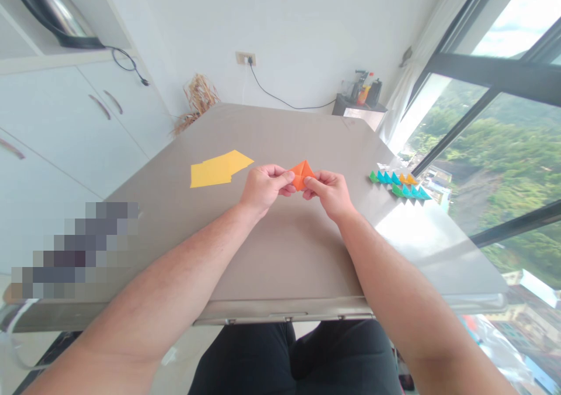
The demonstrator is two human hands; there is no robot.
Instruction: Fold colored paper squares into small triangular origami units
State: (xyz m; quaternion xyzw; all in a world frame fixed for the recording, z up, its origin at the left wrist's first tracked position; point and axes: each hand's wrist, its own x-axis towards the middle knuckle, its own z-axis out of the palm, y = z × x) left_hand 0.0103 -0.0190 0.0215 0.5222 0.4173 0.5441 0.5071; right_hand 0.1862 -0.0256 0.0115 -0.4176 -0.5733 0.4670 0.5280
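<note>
An orange folded paper boat (pixel 304 172) is held between my two hands above the middle of the table, its pointed peak standing up. My left hand (pixel 266 187) pinches its left end between thumb and fingers. On the other end, my right hand (pixel 329 191) grips with the thumb pressed on the near face. The fingertips behind the paper are partly hidden. Left of my hands lie overlapping sheets of yellow paper (pixel 214 170).
On the grey table (pixel 280 255), two rows of small green, blue and orange paper boats (pixel 409 191) stand at the right by the window. A pixelated patch (pixel 79 246) covers something at the left edge. Dried stalks (pixel 199 97) and a small cabinet (pixel 359 113) are beyond the table.
</note>
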